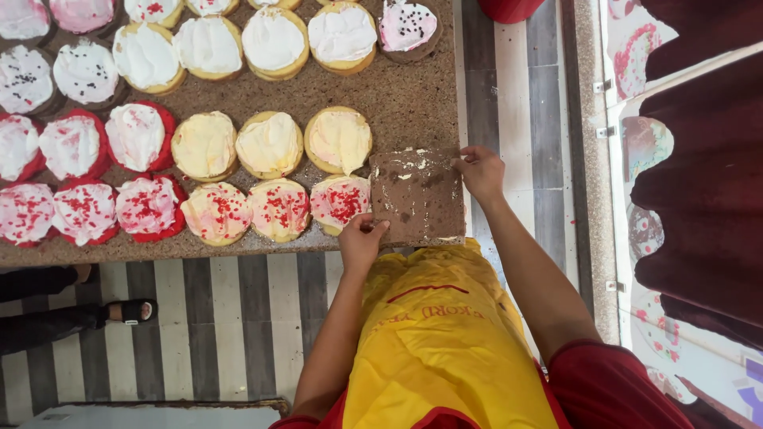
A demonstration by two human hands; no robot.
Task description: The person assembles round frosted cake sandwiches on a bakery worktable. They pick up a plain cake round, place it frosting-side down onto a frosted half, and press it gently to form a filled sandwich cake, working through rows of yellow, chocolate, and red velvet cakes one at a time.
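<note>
A square brown board [416, 195], smeared with bits of white cream, lies at the near right corner of the speckled brown counter [397, 95]. My left hand [362, 240] pinches its near left corner. My right hand [480, 170] grips its far right corner. Just left of the board sits a round cake with white cream and red sprinkles [340, 202]. Several more round iced cakes fill the counter in rows: cream-yellow ones [270, 144], red-edged ones [137, 135] and white-topped ones [273, 40].
I wear a yellow apron [441, 342] over red sleeves. Grey and white striped floor [207, 318] lies below the counter. Another person's sandalled foot [131, 311] stands at the left. A glass display case [683, 199] runs along the right.
</note>
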